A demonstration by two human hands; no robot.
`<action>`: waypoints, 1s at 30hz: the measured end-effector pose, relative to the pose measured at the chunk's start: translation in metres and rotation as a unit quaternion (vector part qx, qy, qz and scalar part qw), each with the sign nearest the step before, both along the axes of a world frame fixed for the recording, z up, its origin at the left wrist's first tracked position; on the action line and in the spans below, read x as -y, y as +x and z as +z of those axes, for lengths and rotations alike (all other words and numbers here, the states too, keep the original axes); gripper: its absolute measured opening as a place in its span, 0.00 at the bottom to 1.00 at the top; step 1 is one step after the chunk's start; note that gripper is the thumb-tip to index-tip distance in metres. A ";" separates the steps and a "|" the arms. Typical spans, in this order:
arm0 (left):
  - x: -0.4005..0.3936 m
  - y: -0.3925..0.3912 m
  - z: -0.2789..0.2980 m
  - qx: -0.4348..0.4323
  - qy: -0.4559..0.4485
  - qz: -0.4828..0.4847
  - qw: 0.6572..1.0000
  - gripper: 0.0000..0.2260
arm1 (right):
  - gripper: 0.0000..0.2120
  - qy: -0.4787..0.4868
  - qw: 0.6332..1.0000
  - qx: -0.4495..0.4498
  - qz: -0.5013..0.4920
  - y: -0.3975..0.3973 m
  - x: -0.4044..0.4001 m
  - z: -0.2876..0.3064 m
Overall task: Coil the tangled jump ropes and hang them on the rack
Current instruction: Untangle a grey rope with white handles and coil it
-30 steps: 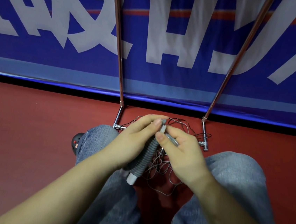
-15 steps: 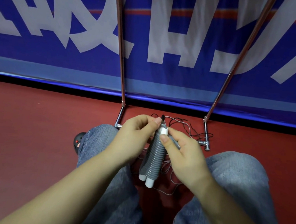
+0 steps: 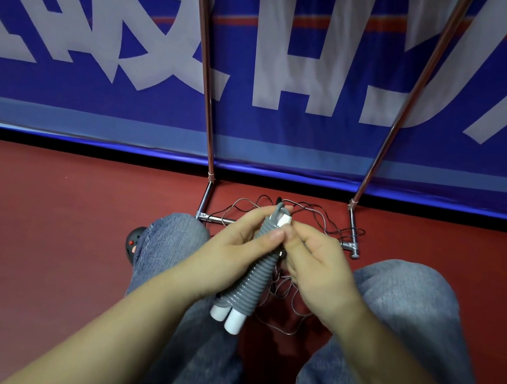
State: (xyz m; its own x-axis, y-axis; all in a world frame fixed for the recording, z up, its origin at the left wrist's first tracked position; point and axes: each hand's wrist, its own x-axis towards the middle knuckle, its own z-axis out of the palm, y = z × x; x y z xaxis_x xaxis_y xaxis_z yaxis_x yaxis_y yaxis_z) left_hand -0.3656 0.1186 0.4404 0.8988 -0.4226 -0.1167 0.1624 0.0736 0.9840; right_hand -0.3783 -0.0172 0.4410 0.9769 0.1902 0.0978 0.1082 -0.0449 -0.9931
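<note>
From the head view, a blue banner [image 3: 135, 54] with large white characters fills the wall behind, and a red floor [image 3: 38, 231] runs up to it. Two metal uprights of the rack [image 3: 208, 93] rise in front of the banner, the right one leaning outward; their chrome feet and a low crossbar sit on the floor just beyond the knees. The person crouches with knees in grey jeans [image 3: 171, 245] on either side, and a dark shoe [image 3: 132, 243] shows beside the left knee.

Thin dark rope cord [image 3: 312, 216] lies in a loose tangle on the floor between the rack's feet, some loops crossing over the crossbar; more loops trail down between the knees, partly hidden by the hands.

Two jump rope handles [image 3: 252, 282] are held side by side above that tangle, tilted with their white end caps towards the person. Each has a grey ribbed grip; a white fitting shows at the far end.

The left hand [image 3: 232, 258] is curled around the grips, thumb pressed on top. The right hand [image 3: 316, 267] pinches the handles' upper part with thumb and forefinger, its other fingers loosely bent.
</note>
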 end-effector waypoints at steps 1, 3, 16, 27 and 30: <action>-0.001 -0.001 0.001 -0.003 -0.007 -0.011 1.000 0.19 | 0.13 0.018 1.000 -0.019 -0.009 0.000 0.000 0.000; -0.002 -0.003 0.002 -0.014 -0.025 -0.018 0.999 0.19 | 0.12 0.044 0.998 -0.048 -0.025 -0.001 -0.001 -0.003; -0.013 0.007 0.014 0.061 0.059 0.027 0.996 0.14 | 0.19 -0.154 0.987 0.001 -0.036 0.011 0.020 -0.002; -0.024 0.010 0.015 0.138 0.241 -0.055 0.959 0.18 | 0.12 -0.472 0.855 0.170 0.133 0.034 0.038 0.045; -0.024 0.010 0.016 0.154 0.284 -0.078 0.943 0.20 | 0.13 -0.544 0.804 0.180 0.162 0.036 0.034 0.051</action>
